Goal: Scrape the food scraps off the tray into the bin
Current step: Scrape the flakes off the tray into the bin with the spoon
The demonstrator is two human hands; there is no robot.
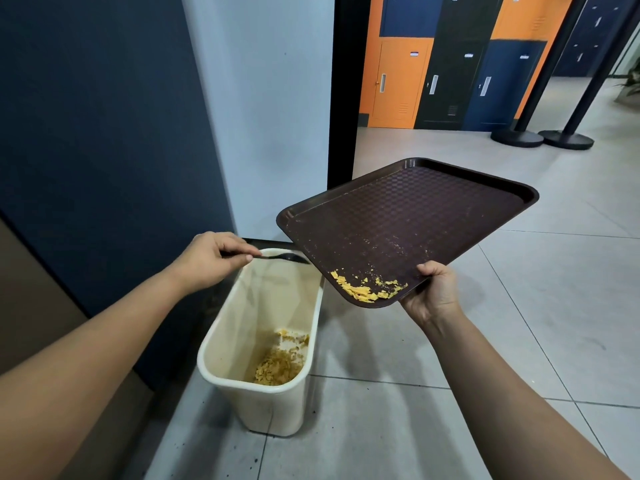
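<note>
The task looks mostly done: many scraps lie in the bin (pixel 258 344), but the right hand (pixel 433 292) clamps the tilted tray (pixel 408 220) with crumbs (pixel 363 289) at its 6 o'clock corner, and the left hand (pixel 211 258) pinches a spoon (pixel 277 257) beside the tray's 9 o'clock edge.

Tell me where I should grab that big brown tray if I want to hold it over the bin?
Take the tray by its near rim, coming from below, as the right hand does: thumb on top, fingers underneath. The raised lip gives a firm grip. Stay right of the yellow scraps heaped at the low corner, so they can slide off toward the bin.
</note>
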